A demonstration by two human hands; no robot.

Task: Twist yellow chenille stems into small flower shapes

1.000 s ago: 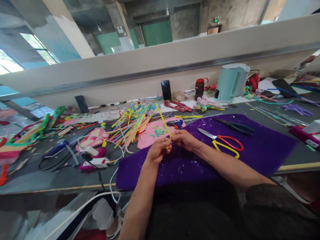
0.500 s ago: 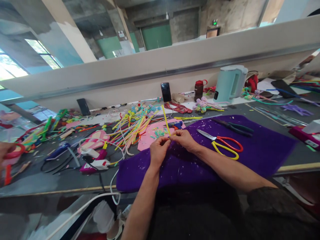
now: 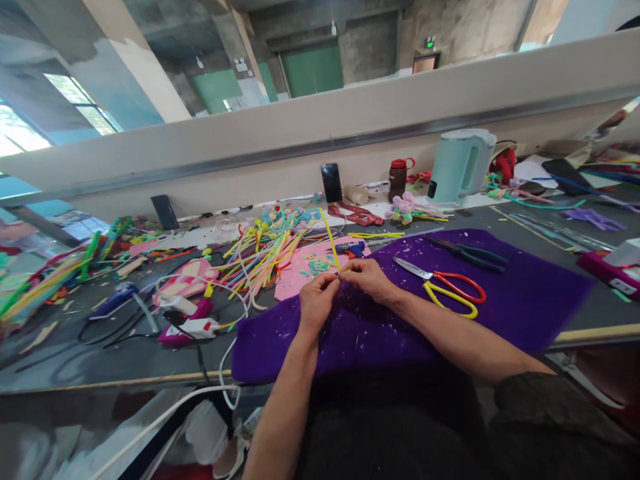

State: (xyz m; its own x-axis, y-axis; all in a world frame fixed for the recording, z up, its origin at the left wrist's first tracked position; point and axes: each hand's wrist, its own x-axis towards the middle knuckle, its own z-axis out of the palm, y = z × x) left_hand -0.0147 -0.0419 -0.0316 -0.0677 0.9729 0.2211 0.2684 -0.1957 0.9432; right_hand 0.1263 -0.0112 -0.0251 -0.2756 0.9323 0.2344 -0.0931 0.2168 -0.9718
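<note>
Over the purple cloth [image 3: 280, 347], my left hand [image 3: 319, 299] and my right hand [image 3: 369, 280] meet fingertip to fingertip. Both are closed in a pinch on a yellow pipe cleaner [image 3: 330, 237], whose free length sticks up and away from me. The part between the fingers is mostly hidden. Just beyond the hands, small green and yellow cut pieces [image 3: 320, 265] lie on a pink sheet [image 3: 290, 283], beside a blue-handled tool [image 3: 353, 249]. Scissors with red and yellow handles [image 3: 440, 287] rest on the cloth right of my right hand, with dark-handled pliers [image 3: 470, 253] behind them.
A bundle of coloured pipe cleaners [image 3: 270, 250] lies left of the pink sheet. Power strips [image 3: 187, 332] with cables and a blue glue gun [image 3: 117, 300] are further left. Along the back stand a phone [image 3: 331, 183], a brown bottle [image 3: 398, 180] and a pale green kettle [image 3: 463, 167].
At the far left, another person's hand with red-handled scissors has gone out of view. My hands stay almost still, and the yellow pipe cleaner's top leans slightly further left.
</note>
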